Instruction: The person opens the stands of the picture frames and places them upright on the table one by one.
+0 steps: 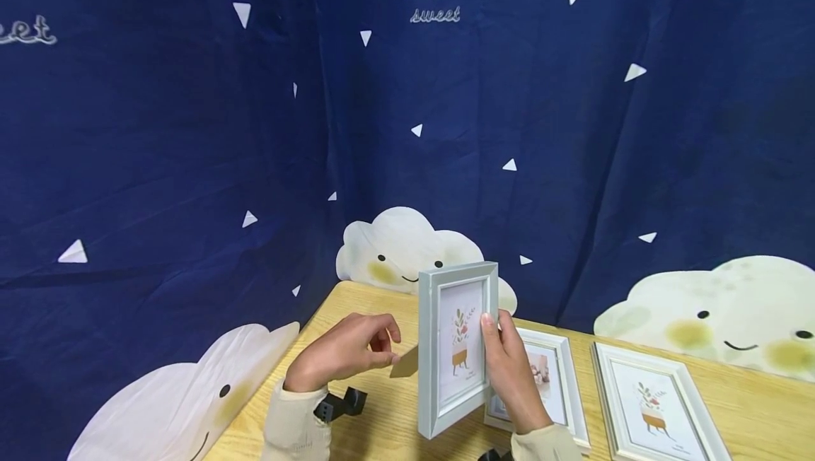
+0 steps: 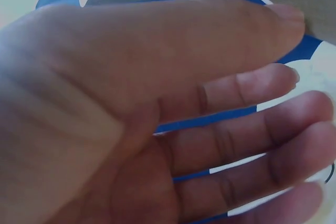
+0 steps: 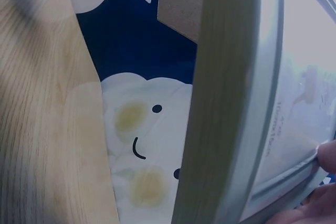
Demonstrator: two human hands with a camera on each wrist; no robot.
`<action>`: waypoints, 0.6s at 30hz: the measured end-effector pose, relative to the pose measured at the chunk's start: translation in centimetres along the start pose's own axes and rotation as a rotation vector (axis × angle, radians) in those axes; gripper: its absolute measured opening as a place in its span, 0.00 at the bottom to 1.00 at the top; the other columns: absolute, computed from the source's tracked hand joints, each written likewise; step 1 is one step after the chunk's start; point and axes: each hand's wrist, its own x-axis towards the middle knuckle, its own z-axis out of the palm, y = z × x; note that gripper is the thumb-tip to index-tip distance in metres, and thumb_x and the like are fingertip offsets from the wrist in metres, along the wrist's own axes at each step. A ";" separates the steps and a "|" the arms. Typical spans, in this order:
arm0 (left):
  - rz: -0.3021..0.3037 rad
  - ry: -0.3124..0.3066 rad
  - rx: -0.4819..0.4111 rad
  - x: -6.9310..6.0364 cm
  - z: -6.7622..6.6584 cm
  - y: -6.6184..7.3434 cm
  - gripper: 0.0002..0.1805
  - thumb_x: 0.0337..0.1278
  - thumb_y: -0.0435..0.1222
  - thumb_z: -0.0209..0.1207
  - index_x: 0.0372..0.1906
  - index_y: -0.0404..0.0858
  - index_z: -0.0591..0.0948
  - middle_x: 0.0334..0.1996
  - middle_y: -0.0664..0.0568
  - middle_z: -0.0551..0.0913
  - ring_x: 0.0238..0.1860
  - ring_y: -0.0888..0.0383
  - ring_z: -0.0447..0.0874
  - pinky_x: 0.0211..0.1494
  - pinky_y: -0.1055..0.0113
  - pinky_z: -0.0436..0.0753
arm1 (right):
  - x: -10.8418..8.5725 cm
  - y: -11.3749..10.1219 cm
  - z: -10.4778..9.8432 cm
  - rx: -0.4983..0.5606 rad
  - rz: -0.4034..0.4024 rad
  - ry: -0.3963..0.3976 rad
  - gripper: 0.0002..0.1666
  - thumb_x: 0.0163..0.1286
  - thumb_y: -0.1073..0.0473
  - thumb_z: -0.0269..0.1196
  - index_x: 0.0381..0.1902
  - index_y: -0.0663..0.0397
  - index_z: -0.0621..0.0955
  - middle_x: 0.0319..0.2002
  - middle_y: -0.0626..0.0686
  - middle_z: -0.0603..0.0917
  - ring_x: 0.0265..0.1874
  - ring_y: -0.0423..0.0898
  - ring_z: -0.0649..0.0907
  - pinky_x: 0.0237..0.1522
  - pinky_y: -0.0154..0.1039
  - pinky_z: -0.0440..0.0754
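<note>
Foremost at left, a pale sleeve [image 1: 296,422] leads to the left hand [image 1: 350,351], its thumb and forefinger apart beside a brown flap [image 1: 405,363]; whether they touch it cannot be told. Next, the grey picture frame [image 1: 461,348] bearing that flap stands upright over the wooden table [image 1: 760,408], clamped at its right edge by the right hand [image 1: 514,376]. Farther right, a white frame [image 1: 555,394] and another white frame [image 1: 662,411] lie face up.

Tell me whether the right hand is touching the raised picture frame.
Touching: the head view shows the right hand gripping the raised picture frame at its side, the thumb lying on the front.
</note>
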 end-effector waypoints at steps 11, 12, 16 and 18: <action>0.107 0.453 -0.052 1.1 0.0 1.6 0.04 0.62 0.37 0.60 0.32 0.46 0.80 0.21 0.66 0.78 0.23 0.69 0.76 0.29 0.70 0.79 | -0.1 0.0 0.0 0.011 0.011 -0.016 0.23 0.78 0.46 0.42 0.58 0.54 0.70 0.39 0.60 0.79 0.35 0.49 0.80 0.39 0.42 0.77; 0.123 0.497 -0.074 1.1 0.0 1.8 0.03 0.63 0.37 0.59 0.33 0.46 0.80 0.22 0.66 0.78 0.23 0.69 0.76 0.28 0.70 0.79 | -0.1 0.1 0.0 0.013 0.008 -0.017 0.23 0.79 0.46 0.43 0.59 0.55 0.70 0.39 0.60 0.79 0.35 0.48 0.80 0.39 0.42 0.77; 0.158 0.594 -0.137 1.0 0.1 2.9 0.05 0.63 0.39 0.60 0.41 0.44 0.80 0.24 0.64 0.80 0.25 0.68 0.76 0.29 0.70 0.80 | -0.2 0.1 0.2 0.010 0.003 -0.018 0.22 0.78 0.46 0.43 0.58 0.55 0.70 0.38 0.60 0.79 0.34 0.48 0.80 0.39 0.42 0.77; 0.168 0.611 -0.150 0.9 0.2 3.4 0.08 0.63 0.40 0.60 0.44 0.43 0.80 0.25 0.64 0.80 0.25 0.67 0.77 0.29 0.70 0.80 | -0.2 0.1 0.3 0.005 -0.004 -0.020 0.22 0.78 0.47 0.44 0.58 0.56 0.70 0.38 0.59 0.79 0.34 0.47 0.80 0.38 0.42 0.77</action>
